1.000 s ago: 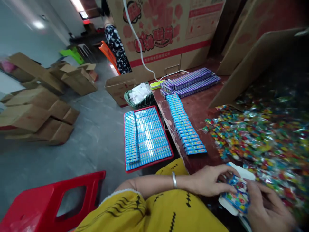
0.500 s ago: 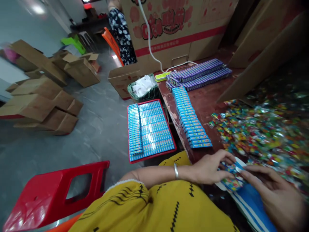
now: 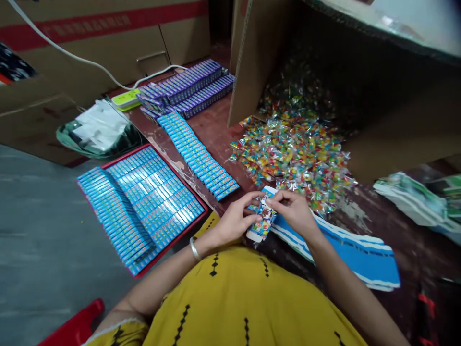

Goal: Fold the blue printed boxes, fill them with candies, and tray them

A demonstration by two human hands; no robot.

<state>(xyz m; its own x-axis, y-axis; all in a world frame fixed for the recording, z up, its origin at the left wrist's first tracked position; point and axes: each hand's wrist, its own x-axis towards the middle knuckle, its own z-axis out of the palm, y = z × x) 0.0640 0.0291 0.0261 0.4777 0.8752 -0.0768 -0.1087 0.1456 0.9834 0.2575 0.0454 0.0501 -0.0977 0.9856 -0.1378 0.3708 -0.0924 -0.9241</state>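
Note:
Between my two hands is a small printed carton (image 3: 265,216) with its end flaps standing out. My left hand (image 3: 236,218) grips its left side, fingers curled at the top and thumb across the front. At its upper right edge, my right hand (image 3: 293,209) pinches the card. Beneath and right of my right hand lies a fanned stack of flat blue cartons (image 3: 360,254). A row of filled blue boxes (image 3: 198,156) runs along the table edge. Beyond my hands, a heap of small wrapped candies (image 3: 295,154) spills from a cardboard box (image 3: 248,62).
A red tray (image 3: 206,211) of blue boxes sits left of the table (image 3: 212,129). Purple boxes (image 3: 187,91) and a yellow-green case (image 3: 126,99) lie at the back. Nearby are a bag of white paper (image 3: 101,125), a red stool (image 3: 77,327) and green-printed cards (image 3: 410,197).
The view has swung right and closer to the table. Both hands still hold the carton. The flat blue stack and the green-printed cards now show more fully.

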